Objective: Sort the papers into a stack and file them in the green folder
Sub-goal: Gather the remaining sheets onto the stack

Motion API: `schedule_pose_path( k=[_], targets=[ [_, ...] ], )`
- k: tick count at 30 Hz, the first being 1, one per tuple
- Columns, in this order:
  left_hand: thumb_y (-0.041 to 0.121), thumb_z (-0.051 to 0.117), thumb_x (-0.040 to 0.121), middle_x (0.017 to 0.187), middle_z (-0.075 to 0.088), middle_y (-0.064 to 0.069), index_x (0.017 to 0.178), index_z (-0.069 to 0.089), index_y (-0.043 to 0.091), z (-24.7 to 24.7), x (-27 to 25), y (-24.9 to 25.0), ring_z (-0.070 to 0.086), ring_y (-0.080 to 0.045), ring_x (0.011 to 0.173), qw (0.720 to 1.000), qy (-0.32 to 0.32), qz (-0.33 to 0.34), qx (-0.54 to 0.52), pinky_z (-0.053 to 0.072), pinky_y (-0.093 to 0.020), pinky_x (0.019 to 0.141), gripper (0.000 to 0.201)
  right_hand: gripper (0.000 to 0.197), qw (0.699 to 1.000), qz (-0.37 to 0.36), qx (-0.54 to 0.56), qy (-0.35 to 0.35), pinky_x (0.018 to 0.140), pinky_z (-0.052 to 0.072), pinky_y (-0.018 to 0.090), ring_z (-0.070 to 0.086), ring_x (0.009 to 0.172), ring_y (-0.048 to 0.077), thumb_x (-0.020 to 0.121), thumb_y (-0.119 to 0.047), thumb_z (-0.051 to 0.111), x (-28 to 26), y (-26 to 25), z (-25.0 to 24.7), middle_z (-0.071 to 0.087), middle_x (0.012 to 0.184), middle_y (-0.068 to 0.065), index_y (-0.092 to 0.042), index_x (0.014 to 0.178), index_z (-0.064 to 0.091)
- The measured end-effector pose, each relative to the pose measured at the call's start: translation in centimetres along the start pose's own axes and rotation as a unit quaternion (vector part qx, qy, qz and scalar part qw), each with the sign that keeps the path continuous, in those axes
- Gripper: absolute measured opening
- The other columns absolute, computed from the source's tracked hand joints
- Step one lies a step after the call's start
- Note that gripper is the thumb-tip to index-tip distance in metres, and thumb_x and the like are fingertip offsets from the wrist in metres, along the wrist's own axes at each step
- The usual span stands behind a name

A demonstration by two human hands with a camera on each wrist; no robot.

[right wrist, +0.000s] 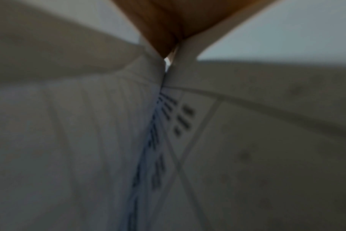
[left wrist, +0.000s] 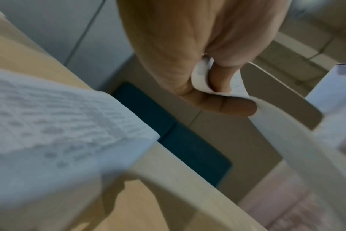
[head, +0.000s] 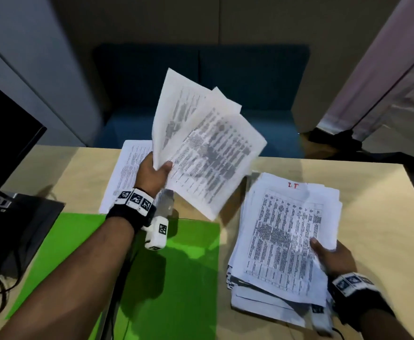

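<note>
My left hand [head: 155, 171] holds up a fan of printed sheets [head: 208, 148] above the table, thumb on top and fingers behind; the left wrist view shows the fingers [left wrist: 223, 106] pinching the curled sheet corner [left wrist: 201, 78]. A thick untidy stack of printed papers [head: 284, 241] lies on the table at the right. My right hand [head: 328, 256] grips that stack's near right corner, thumb on top. The right wrist view is filled by blurred paper [right wrist: 188, 125]. The green folder [head: 176, 266] lies flat at the near middle. Another printed sheet [head: 125, 173] lies beyond it.
The wooden table [head: 384, 204] has its far edge close behind the papers. A black monitor [head: 2, 133] and a dark device with cables [head: 22, 229] stand at the left. A blue sofa [head: 225, 82] sits beyond the table.
</note>
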State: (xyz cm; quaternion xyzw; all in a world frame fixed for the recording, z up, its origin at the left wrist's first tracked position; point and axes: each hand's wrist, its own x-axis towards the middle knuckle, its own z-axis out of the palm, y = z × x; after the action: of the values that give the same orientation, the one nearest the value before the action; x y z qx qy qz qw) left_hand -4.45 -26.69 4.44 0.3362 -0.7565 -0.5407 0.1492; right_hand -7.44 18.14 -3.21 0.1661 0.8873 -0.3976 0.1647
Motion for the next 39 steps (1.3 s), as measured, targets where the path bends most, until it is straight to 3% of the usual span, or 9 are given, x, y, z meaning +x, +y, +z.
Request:
schedule_pose_path(
  k=[7, 10, 14, 17, 23, 26, 29, 32, 39],
  targets=[
    [0.018, 0.063, 0.088, 0.11, 0.065, -0.004, 0.121, 0.052, 0.012, 8.6, -9.9, -1.6, 0.062, -0.022, 0.1, 0.992, -0.127, -0.025, -0.004, 0.047, -0.029, 0.082, 0.035, 0.049, 0.999, 0.037, 0.024, 0.004, 0.084, 0.049, 0.038, 0.059, 0.089, 0.031, 0.082, -0.042, 0.068, 0.1, 0.3, 0.0, 0.066, 0.104, 0.02, -0.004, 0.113, 0.063],
    [0.018, 0.058, 0.091, 0.114, 0.063, -0.009, 0.13, 0.042, 0.013, 11.4, -14.2, -3.2, 0.061, -0.024, 0.096, 0.985, -0.155, -0.072, 0.02, 0.048, -0.029, 0.08, 0.042, 0.062, 0.996, 0.048, 0.075, -0.015, 0.085, 0.04, 0.033, 0.057, 0.105, 0.034, 0.09, -0.056, 0.048, 0.0, -0.2, -0.4, 0.062, 0.118, 0.021, -0.004, 0.121, 0.061],
    [0.03, 0.054, 0.091, 0.128, 0.059, -0.015, 0.148, 0.014, 0.021, 13.5, -17.7, -4.5, 0.062, -0.033, 0.105, 0.974, -0.212, -0.044, 0.06, 0.048, -0.031, 0.084, 0.07, 0.069, 0.979, 0.107, 0.171, -0.035, 0.103, 0.038, 0.042, 0.049, 0.123, 0.035, 0.095, -0.057, 0.032, -0.1, -0.6, -0.8, 0.052, 0.134, 0.022, -0.003, 0.135, 0.049],
    [0.032, 0.054, 0.093, 0.118, 0.062, -0.027, 0.15, -0.005, 0.031, 13.9, -18.6, -4.4, 0.063, -0.041, 0.097, 0.956, -0.249, -0.01, 0.155, 0.042, -0.029, 0.072, 0.082, 0.061, 0.985, 0.105, 0.13, -0.049, 0.096, 0.038, 0.034, 0.054, 0.115, 0.032, 0.094, -0.052, 0.042, -0.2, -0.2, -0.9, 0.052, 0.136, 0.019, -0.006, 0.133, 0.05],
    [0.046, 0.05, 0.091, 0.154, 0.031, -0.001, 0.15, 0.017, 0.021, 13.3, -16.7, -3.9, 0.033, -0.022, 0.141, 0.955, -0.225, 0.044, 0.187, 0.029, -0.034, 0.115, 0.072, 0.062, 0.974, 0.095, 0.198, -0.05, 0.088, 0.036, 0.03, 0.055, 0.114, 0.029, 0.091, -0.05, 0.05, -0.3, -0.3, -0.8, 0.055, 0.132, 0.016, -0.005, 0.133, 0.05],
    [0.029, 0.047, 0.096, 0.152, 0.035, -0.007, 0.151, 0.014, 0.018, 13.5, -15.6, -3.0, 0.038, -0.026, 0.138, 0.969, -0.18, 0.012, 0.168, 0.031, -0.031, 0.11, 0.065, 0.081, 0.954, 0.111, 0.273, -0.059, 0.102, 0.034, 0.033, 0.045, 0.129, 0.027, 0.08, -0.065, 0.054, -0.3, -0.6, -1.0, 0.048, 0.14, 0.009, -0.008, 0.136, 0.048],
    [0.008, 0.043, 0.096, 0.14, 0.05, -0.017, 0.151, 0.012, 0.023, 13.6, -14.4, -2.9, 0.055, -0.035, 0.12, 0.959, -0.21, 0.008, 0.192, 0.043, -0.029, 0.093, 0.065, 0.053, 0.95, 0.138, 0.277, -0.042, 0.105, 0.03, 0.033, 0.039, 0.134, 0.025, 0.095, -0.032, 0.051, 0.1, 0.1, -0.9, 0.044, 0.143, 0.007, -0.005, 0.14, 0.042],
    [0.002, 0.035, 0.096, 0.146, 0.042, -0.011, 0.15, 0.018, 0.024, 13.7, -13.8, -3.0, 0.052, -0.03, 0.123, 0.934, -0.293, 0.016, 0.206, 0.041, -0.025, 0.095, 0.061, 0.048, 0.977, 0.113, 0.175, -0.035, 0.101, 0.034, 0.032, 0.046, 0.128, 0.03, 0.096, -0.03, 0.05, 0.5, 0.6, -0.9, 0.047, 0.142, 0.013, -0.005, 0.136, 0.047],
    [0.03, 0.052, 0.095, 0.148, 0.041, -0.003, 0.146, 0.034, 0.015, 14.6, -12.8, -2.8, 0.041, -0.021, 0.135, 0.943, -0.283, 0.016, 0.178, 0.029, -0.026, 0.11, 0.056, 0.052, 0.992, 0.094, 0.074, -0.025, 0.08, 0.04, 0.03, 0.054, 0.088, 0.027, 0.086, -0.049, 0.06, 0.5, 0.2, -0.8, 0.064, 0.117, 0.019, -0.005, 0.114, 0.065]
  ],
)
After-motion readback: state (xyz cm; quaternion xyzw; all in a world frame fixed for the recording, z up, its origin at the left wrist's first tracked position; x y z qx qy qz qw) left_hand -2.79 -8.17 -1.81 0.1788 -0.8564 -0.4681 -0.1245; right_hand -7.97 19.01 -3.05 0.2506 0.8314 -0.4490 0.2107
